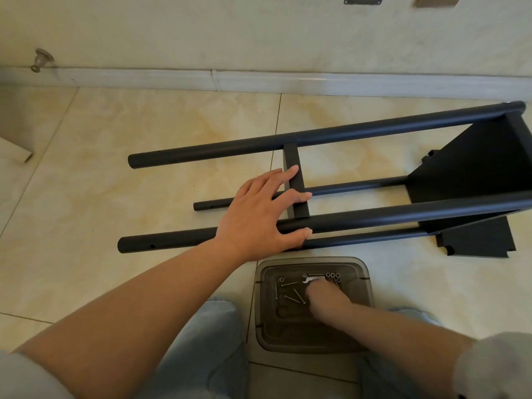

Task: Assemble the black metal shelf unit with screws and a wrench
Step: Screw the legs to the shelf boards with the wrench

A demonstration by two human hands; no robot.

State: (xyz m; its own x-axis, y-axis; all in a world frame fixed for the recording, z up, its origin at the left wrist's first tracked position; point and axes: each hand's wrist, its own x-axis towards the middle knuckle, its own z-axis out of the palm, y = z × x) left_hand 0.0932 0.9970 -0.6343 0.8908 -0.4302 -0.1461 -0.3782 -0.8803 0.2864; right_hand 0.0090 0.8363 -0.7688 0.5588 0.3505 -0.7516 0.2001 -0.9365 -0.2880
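Looking down from the head camera, I see the black metal shelf frame [374, 133] lying on its side on the tiled floor [144, 133], its four round tubes running left to right and joined at the right end to a black shelf panel [475, 174]. A second black panel [478, 243] lies flat on the floor under that end. My left hand [259, 217] is spread wide with straight fingers, resting on the near upper tube [403, 214] and touching the short black crossbar [296, 182] that bridges the two upper tubes; it grips nothing. Just in front of my knees sits a translucent grey tray [359, 266] holding loose screws [293, 295], several nuts [332, 275] and a small silver wrench [309, 280]. My right hand [325, 298] reaches into the tray, fingertips at the wrench; motion blur hides the fingers, so I cannot tell whether they are pinching it or only touching it.
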